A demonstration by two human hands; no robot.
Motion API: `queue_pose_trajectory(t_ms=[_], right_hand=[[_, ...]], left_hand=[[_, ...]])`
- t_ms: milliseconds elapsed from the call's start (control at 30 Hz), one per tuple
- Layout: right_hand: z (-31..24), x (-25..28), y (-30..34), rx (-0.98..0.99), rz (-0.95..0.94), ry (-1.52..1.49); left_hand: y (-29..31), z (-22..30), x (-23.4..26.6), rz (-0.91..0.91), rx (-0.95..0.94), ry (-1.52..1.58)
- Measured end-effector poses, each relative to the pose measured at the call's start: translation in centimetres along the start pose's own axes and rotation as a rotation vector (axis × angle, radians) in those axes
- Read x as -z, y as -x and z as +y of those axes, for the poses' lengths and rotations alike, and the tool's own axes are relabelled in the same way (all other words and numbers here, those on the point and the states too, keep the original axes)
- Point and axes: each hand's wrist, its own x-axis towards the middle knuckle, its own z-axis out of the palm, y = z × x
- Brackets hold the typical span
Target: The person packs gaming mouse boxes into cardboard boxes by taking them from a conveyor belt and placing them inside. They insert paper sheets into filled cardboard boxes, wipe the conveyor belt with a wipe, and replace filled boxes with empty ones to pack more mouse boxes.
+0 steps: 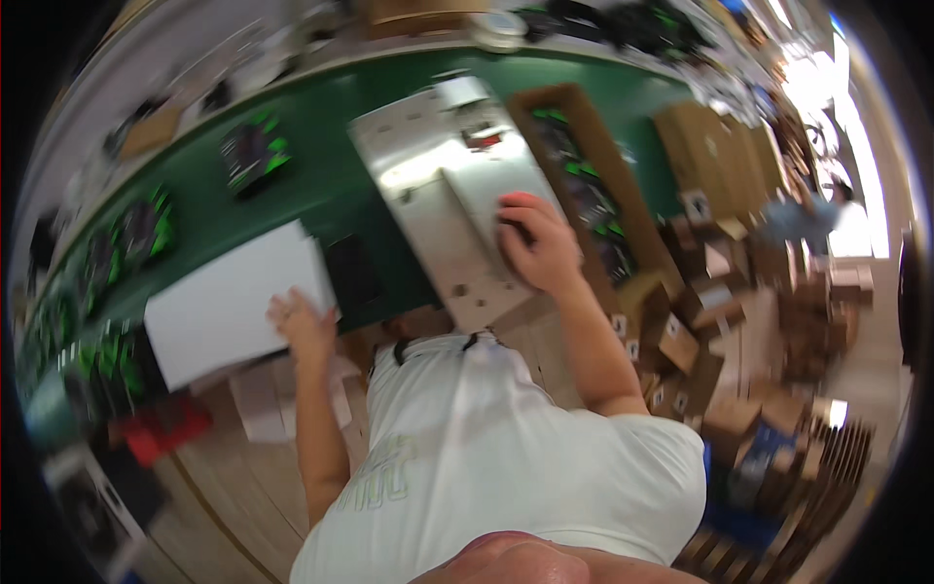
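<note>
Right hand (533, 245) pressed flat on grey metal plate (440, 185), left hand (304, 326) open against white sheet (229, 297), long cardboard box (593, 185) beside, green worktop (321, 185), stacked cartons (769, 321) on floor.

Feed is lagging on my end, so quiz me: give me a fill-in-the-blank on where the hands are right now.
1. The right hand rests on the ____ metal panel.
2. The left hand touches the flat ____ sheet.
3. Both lie on the ____ table top.
4. The long open cardboard box lies to the panel's ____.

Missing words: grey; white; green; right
</note>
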Motion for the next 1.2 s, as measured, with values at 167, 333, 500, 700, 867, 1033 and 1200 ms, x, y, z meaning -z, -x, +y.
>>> queue_pose_trajectory(t_ms=[167, 333, 500, 700, 867, 1033, 1200], right_hand=[[0.1, 0.2, 0.1, 0.008, 0.061, -0.004], [0.2, 0.6, 0.4, -0.041, 0.079, -0.05], [1.1, 0.7, 0.5, 0.008, 0.115, -0.067], [2.2, 1.4, 3.6, -0.142, 0.121, -0.434], [-1.1, 2.1, 8.0, -0.024, 0.356, -1.15], [4.9, 8.5, 11.6, -0.749, 0.634, -0.906], [14.1, 13.9, 17.5, -0.68, 0.596, -0.752]], left_hand=[[-1.9, -3.8, 4.1, -0.212, -0.257, 0.134], [-4.2, -6.3, 4.6, -0.292, -0.183, 0.386], [0.2, 0.8, 8.2, 0.431, -0.263, 0.538], [4.9, 13.4, 14.9, 0.593, -0.831, 0.55], [9.5, 25.0, 14.7, 0.288, -1.297, 0.269], [14.6, 32.2, 9.3, 0.146, -1.375, 0.215], [18.7, 34.6, 3.7, -0.184, -1.383, 0.425]])
